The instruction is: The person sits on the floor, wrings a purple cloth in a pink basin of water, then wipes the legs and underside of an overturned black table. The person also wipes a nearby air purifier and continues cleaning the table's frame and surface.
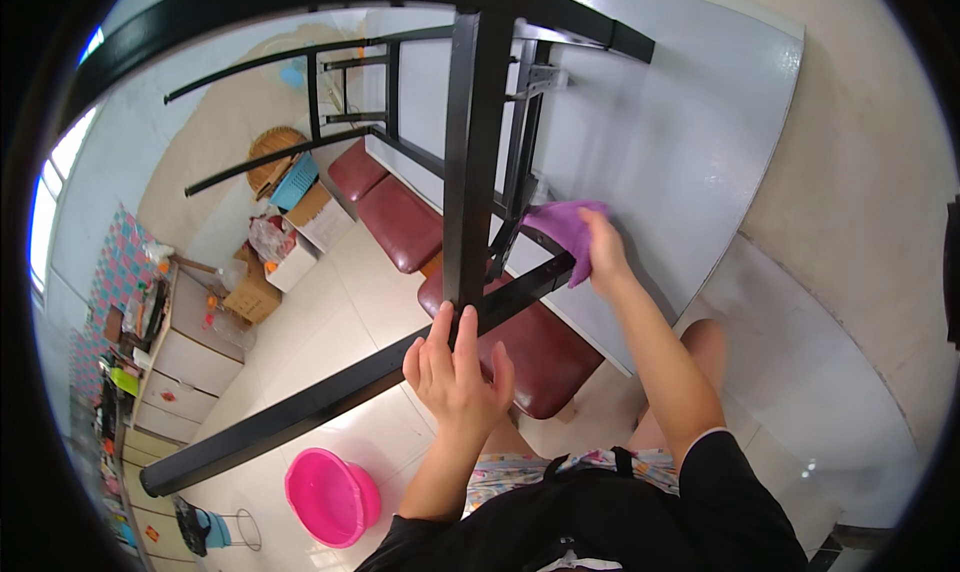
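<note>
A table lies on its side, its light grey tabletop (pixel 660 129) standing upright and its black metal frame (pixel 472 152) sticking out towards the left. My right hand (pixel 606 253) grips a purple cloth (pixel 562 223), which is wrapped over the frame's corner beside the tabletop. Part of that corner is hidden under the cloth. My left hand (pixel 461 381) rests its fingertips on the black leg (pixel 322 399), where a crossbar joins it; its fingers are not wrapped around the metal. Dark red padded seats (pixel 536 347) sit beneath the tabletop's lower edge.
A pink plastic basin (pixel 334 497) stands on the tiled floor (pixel 315 362). Further left are a cabinet (pixel 191 381) and a blue bin (pixel 214 531) with a black bag. Cardboard boxes (pixel 255 291), a blue basket (pixel 295 182) and a woven tray (pixel 274 148) are by the wall.
</note>
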The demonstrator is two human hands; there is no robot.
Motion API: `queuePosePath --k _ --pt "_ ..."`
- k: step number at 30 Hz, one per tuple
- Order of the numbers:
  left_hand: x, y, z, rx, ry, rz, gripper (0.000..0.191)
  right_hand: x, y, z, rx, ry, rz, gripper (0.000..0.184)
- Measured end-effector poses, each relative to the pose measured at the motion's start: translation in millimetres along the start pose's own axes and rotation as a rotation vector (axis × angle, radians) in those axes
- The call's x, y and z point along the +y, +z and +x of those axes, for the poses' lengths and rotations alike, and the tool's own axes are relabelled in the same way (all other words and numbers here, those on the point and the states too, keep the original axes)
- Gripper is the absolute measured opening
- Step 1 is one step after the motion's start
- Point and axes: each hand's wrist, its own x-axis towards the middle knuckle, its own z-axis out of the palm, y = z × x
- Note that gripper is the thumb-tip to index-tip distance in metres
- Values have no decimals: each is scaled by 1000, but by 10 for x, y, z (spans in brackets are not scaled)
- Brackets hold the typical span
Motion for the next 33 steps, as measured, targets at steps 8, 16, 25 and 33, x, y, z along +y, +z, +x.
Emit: queuePosePath --k 8,16,25,33 --pt "104 -111 556 -111 -279 -689 59 77 634 -909 -296 133 553 62" --pt "197 393 674 78 -237 -545 69 269 992 -229 -189 -36 499 64" --pt "250 467 679 131 -203 -571 79 444 868 543 21 -40 443 70" --pt "108 361 592 27 -322 -890 95 361 1280 -783 -22 -273 228 69"
